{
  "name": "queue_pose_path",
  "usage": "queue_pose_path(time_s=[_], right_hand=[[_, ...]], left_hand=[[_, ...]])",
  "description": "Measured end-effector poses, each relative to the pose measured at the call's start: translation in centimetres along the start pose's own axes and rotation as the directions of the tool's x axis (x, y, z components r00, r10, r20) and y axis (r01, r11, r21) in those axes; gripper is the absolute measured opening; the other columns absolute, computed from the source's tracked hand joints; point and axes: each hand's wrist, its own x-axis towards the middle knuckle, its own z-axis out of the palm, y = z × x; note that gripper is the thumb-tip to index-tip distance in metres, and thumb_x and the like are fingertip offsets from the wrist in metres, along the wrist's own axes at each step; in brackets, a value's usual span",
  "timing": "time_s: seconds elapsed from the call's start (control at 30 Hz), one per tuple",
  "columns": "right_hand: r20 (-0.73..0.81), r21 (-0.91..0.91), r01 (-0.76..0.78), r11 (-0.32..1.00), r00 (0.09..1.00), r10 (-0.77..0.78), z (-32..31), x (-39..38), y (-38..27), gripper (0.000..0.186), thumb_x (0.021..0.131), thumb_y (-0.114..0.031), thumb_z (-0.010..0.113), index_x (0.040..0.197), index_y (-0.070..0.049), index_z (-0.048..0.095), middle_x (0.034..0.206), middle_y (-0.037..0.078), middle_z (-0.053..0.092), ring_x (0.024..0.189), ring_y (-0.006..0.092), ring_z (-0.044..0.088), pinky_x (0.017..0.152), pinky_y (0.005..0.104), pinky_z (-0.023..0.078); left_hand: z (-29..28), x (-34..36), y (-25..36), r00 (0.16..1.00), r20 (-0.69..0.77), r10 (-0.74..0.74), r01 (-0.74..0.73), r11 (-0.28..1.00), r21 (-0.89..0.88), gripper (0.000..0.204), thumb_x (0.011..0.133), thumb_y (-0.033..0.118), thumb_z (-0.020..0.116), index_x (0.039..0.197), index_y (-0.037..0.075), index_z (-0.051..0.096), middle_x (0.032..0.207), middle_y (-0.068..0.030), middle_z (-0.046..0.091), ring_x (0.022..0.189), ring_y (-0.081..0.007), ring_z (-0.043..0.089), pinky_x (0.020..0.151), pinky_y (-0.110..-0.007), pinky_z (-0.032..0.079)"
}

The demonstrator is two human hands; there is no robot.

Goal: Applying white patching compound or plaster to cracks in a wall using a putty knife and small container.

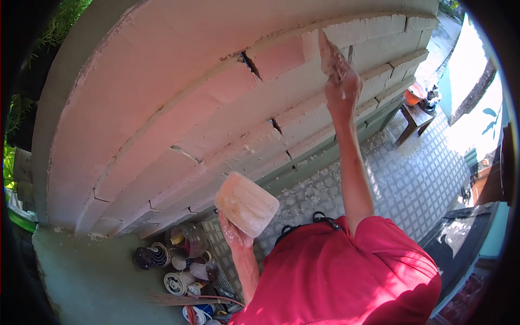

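Note:
My left hand [234, 234] holds a pale, rectangular plastic container [247, 203] smeared with whitish material, low in front of the wall. My right hand [342, 86] is raised high, closed around a putty knife [327, 50] coated in pale paste, its blade at an upper ridge of the stepped wall [146, 70]. The wall is pale pink and white, with horizontal ledges, rough pale edges and several dark cracks and gaps. The knife's handle is mostly hidden in my fingers.
Several buckets and cans [179, 282] crowd the lower left beside a green surface [92, 276]. A wooden stool [411, 116] with an orange object [413, 98] stands at the right on the tiled floor [417, 173]. Plants [57, 24] line the far left.

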Motion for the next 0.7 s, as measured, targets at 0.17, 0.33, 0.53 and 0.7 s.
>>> queue_pose_path(time_s=[0.17,0.33,0.53,0.7], right_hand=[[0.054,-0.247,0.006,0.969,0.998,0.008,1.9,-1.9,-1.9,0.051,0.087,0.003,0.043,0.13,-0.012,0.064,0.121,0.018,0.065,0.107,0.0309,0.068,0.09,0.0369,0.053],[0.196,-0.103,0.131,0.986,0.974,-0.109,2.7,-3.8,-2.0,0.054,0.086,0.007,0.043,0.132,-0.013,0.063,0.124,0.016,0.065,0.108,0.0284,0.068,0.09,0.0325,0.053],[-0.062,-0.129,0.124,0.984,0.989,-0.132,-2.4,4.1,3.5,0.06,0.082,0.007,0.043,0.132,-0.02,0.064,0.121,0.013,0.068,0.079,0.0241,0.071,0.065,0.0257,0.051],[-0.018,-0.378,-0.064,0.924,0.998,0.062,-1.1,2.6,4.6,0.064,0.08,0.01,0.042,0.132,-0.02,0.063,0.123,0.015,0.065,0.095,0.0301,0.071,0.08,0.0342,0.056]], left_hand=[[0.7,0.5,-0.2,1.0,0.021,-0.023,0.023,1.0,-0.01,0.055,0.1,0.041,0.051,0.145,0.01,0.043,0.147,-0.0105,0.048,0.132,-0.0317,0.048,0.111,-0.051,0.04],[1.0,1.0,-0.1,1.0,-0.024,0.006,-0.005,0.999,0.051,0.056,0.1,0.04,0.051,0.146,0.009,0.042,0.147,-0.0109,0.047,0.133,-0.0322,0.048,0.111,-0.051,0.04],[0.7,0.9,-0.4,0.998,0.058,-0.021,0.023,0.999,-0.032,0.058,0.099,0.038,0.053,0.148,0.009,0.041,0.151,-0.0117,0.044,0.137,-0.0336,0.044,0.114,-0.053,0.035],[1.5,0.8,-1.5,0.998,0.065,-0.024,0.026,0.999,-0.043,0.058,0.099,0.037,0.053,0.148,0.009,0.04,0.151,-0.0121,0.043,0.137,-0.0339,0.043,0.114,-0.054,0.035]])
